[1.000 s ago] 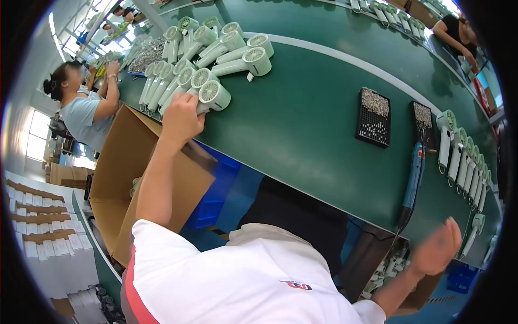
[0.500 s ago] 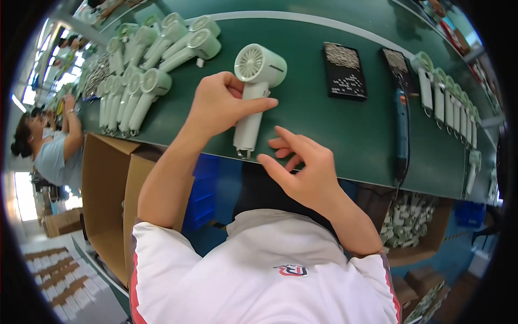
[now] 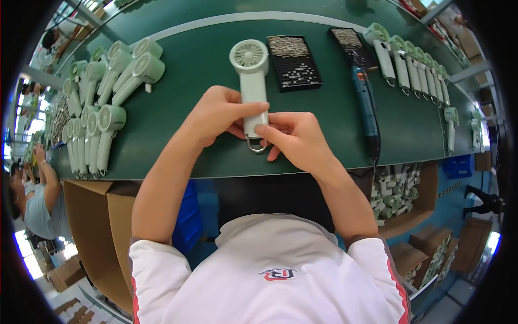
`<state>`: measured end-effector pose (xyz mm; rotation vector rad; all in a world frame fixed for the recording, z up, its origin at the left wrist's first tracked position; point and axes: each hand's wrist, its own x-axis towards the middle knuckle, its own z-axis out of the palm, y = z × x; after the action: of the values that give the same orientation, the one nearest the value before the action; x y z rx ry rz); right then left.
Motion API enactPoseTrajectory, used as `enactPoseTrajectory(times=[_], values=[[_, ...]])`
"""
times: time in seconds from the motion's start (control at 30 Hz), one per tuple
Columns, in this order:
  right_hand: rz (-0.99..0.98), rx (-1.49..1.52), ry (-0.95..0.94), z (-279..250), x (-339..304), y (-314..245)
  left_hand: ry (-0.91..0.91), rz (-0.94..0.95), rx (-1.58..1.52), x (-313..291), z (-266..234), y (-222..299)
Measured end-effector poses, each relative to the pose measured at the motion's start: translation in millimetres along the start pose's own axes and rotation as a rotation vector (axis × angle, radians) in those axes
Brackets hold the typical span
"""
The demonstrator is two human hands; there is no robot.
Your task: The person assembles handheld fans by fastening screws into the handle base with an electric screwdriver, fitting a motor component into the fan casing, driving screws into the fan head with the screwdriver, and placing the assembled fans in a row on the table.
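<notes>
A pale green handheld fan [image 3: 252, 81] is held above the green table, its round grille head facing up and its handle toward me. My left hand [image 3: 224, 113] is closed round the handle from the left, the thumb lying across it. From the right, my right hand [image 3: 294, 135] grips the lower end of the handle between thumb and fingers. A metal loop [image 3: 256, 146] hangs out of the handle's bottom end, close to the right fingertips. The fingers behind the handle are partly hidden.
Several similar fans [image 3: 110, 116] lie at the left, others [image 3: 402, 62] in a row at the right. Black trays of small screws [image 3: 294, 62] stand beyond my hands, near a blue electric screwdriver [image 3: 366, 110]. Cardboard boxes [image 3: 89, 232] stand below the table edge. A person [image 3: 40, 194] works at far left.
My right hand has come up from apart and now grips the handle's lower end. The fan's grille has turned to face me more squarely. The whole view has shifted to the right.
</notes>
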<state>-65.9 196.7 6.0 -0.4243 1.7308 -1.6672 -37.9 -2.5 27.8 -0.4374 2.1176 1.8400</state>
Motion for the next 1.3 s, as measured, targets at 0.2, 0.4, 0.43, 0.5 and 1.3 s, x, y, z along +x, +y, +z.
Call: enactPoseTrajectory(times=[0.2,0.4,0.43,0.5,1.3], values=[[0.011,-0.295,0.146,-5.7,-1.6,-25.3,-0.107,-0.082,-0.214,16.2,-3.1,-5.8],[-0.299,-1.538,0.969,-74.1,-28.7,-8.7,-0.123,-0.112,-0.287,20.6,-1.3,4.5],[-0.301,-1.545,0.968,-82.6,-31.8,-4.9,-0.131,-0.127,-0.279,21.7,-2.1,5.2],[-0.200,-1.707,1.017,-97.6,-37.1,3.6,-0.133,-0.116,-0.267,27.6,-2.0,6.2],[-0.856,0.260,0.405,-119.3,73.1,-128.9,-0.173,-0.085,-0.397,50.9,-6.0,5.9]])
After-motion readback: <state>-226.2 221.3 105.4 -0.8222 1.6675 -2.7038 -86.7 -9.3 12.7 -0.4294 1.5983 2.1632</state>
